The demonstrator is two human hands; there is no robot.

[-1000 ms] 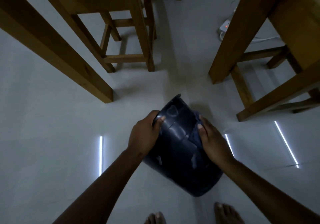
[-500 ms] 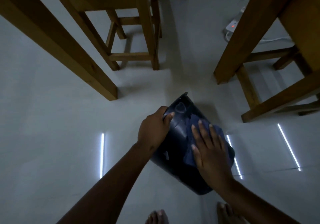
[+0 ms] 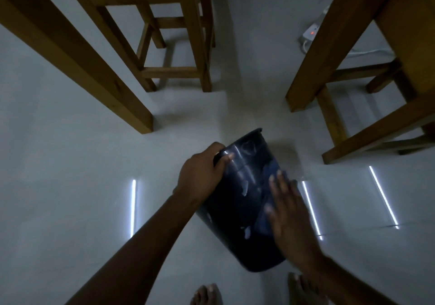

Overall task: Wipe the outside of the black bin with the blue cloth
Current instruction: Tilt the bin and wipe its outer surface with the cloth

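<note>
The black bin [image 3: 237, 208] is tilted over the pale floor, its rim pointing away from me and its base near my feet. My left hand [image 3: 200, 175] grips the rim on the left side. My right hand [image 3: 289, 213] lies flat, fingers spread, on the bin's right flank and presses the blue cloth [image 3: 270, 175] against it. Only a dark blue patch of the cloth shows above and beside the fingers. Pale smudges mark the bin's side.
Wooden table legs [image 3: 77, 64] and a stool [image 3: 179, 45] stand at the left and back. Another wooden frame [image 3: 341, 69] is at the right. A white power strip [image 3: 312, 32] with a red light lies behind it. My bare feet [image 3: 207, 295] are below the bin.
My right hand went from the bin's right edge onto its side with the cloth, then slid down towards the base. My left hand keeps its hold on the rim.
</note>
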